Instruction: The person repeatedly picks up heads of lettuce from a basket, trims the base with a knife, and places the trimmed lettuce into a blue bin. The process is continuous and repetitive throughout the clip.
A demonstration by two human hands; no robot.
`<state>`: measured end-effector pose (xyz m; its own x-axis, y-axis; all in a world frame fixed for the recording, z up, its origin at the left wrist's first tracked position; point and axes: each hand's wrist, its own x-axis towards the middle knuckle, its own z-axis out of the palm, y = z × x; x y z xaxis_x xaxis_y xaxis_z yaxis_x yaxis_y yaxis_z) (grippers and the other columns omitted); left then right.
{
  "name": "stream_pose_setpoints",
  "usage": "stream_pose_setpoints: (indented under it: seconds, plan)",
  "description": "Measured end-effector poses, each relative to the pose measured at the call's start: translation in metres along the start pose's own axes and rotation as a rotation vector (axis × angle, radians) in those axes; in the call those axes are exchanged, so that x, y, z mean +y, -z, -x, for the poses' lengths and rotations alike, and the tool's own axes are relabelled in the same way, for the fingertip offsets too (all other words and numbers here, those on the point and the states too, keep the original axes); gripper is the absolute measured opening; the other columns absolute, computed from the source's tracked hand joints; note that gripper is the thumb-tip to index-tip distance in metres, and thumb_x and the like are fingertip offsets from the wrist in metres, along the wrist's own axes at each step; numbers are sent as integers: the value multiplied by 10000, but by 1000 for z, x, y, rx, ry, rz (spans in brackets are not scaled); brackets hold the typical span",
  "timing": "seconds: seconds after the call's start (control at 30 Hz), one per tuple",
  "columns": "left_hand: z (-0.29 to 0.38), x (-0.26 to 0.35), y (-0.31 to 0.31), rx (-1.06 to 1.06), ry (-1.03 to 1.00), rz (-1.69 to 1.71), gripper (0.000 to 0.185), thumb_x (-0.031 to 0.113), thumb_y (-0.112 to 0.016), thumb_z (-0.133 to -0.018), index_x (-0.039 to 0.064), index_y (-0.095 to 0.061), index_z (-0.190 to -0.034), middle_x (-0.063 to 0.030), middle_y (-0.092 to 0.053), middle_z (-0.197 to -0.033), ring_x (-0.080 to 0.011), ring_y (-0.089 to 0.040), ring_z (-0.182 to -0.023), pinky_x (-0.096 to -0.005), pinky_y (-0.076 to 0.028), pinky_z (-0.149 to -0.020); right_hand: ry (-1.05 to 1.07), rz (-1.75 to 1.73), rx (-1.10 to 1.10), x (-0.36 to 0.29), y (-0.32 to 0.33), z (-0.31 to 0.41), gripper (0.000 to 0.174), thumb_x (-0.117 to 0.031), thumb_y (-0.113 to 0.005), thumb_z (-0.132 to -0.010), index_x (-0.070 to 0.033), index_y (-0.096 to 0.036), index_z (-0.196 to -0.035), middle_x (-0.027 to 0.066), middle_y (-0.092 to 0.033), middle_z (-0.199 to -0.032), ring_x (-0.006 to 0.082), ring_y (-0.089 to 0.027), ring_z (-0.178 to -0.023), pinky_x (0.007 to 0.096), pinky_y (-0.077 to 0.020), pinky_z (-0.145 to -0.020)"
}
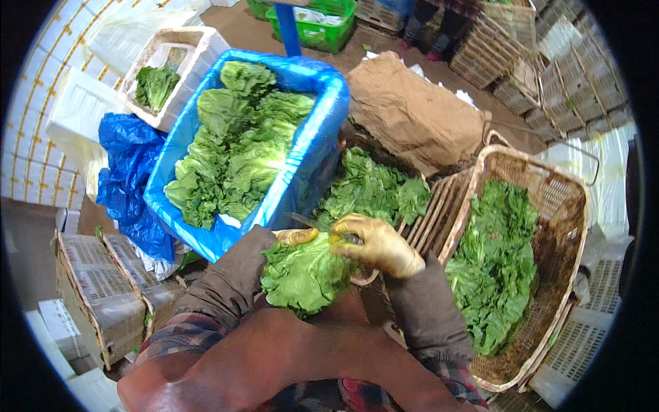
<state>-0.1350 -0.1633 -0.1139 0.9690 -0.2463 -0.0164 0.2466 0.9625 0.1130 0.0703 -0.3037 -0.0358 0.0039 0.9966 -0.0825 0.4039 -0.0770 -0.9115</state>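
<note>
A head of leafy green lettuce [309,275] is held in front of my apron. My left hand [296,236], in a yellowish work glove, grips it from the far side, and most of that hand is hidden by leaves. My right hand [381,247], gloved alike, is closed around what looks like a small knife [311,222]. Its thin blade points left past the lettuce's far end, and the handle is mostly covered by my fingers. Just beyond my hands is a pile of loose lettuce [368,188].
A crate lined with blue plastic [322,131] holds rows of lettuce. To the right, a dirty plastic crate [558,206] contains more greens. Brown paper [417,110] covers something behind. A foam box [203,44] and crumpled blue plastic [136,180] are left. A person [437,26] stands at the back.
</note>
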Motion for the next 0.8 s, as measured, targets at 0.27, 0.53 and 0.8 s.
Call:
stream_pose_setpoints:
  seconds: [0.27, 0.53, 0.8]
  plan:
    - [-61, -48, 0, 268, -244, 281, 792, 574, -605, -954, 111, -387, -1559, -211, -437, -1545, -371, -453, -1396, -573, -380, -1153, -531, -943, 782, 103, -48, 73, 382, -292, -657, -973, -17, -595, -1231, 8, -629, -894, 95, -603, -702, 282, -537, -568]
    - [23, 75, -28, 702, -526, -1057, 1114, 348, -827, -846, 151, -79, -1649, -228, -209, -1661, -351, -268, -1511, -447, -254, -1220, -246, -978, 270, 72, 0, 4, 712, -300, -827, -868, 9, -519, -1431, 67, -660, -1241, 181, -664, -1034, 324, -541, -897]
    - [168, 104, 24, 817, -1032, -1081, 953, 439, -855, -792, 49, -370, -1515, -74, -516, -1390, -211, -493, -1305, -400, -386, -1131, -243, -283, 0, -55, -44, -254, 564, -198, -818, -849, -24, -612, -1344, 58, -678, -1071, 139, -619, -946, 314, -523, -839]
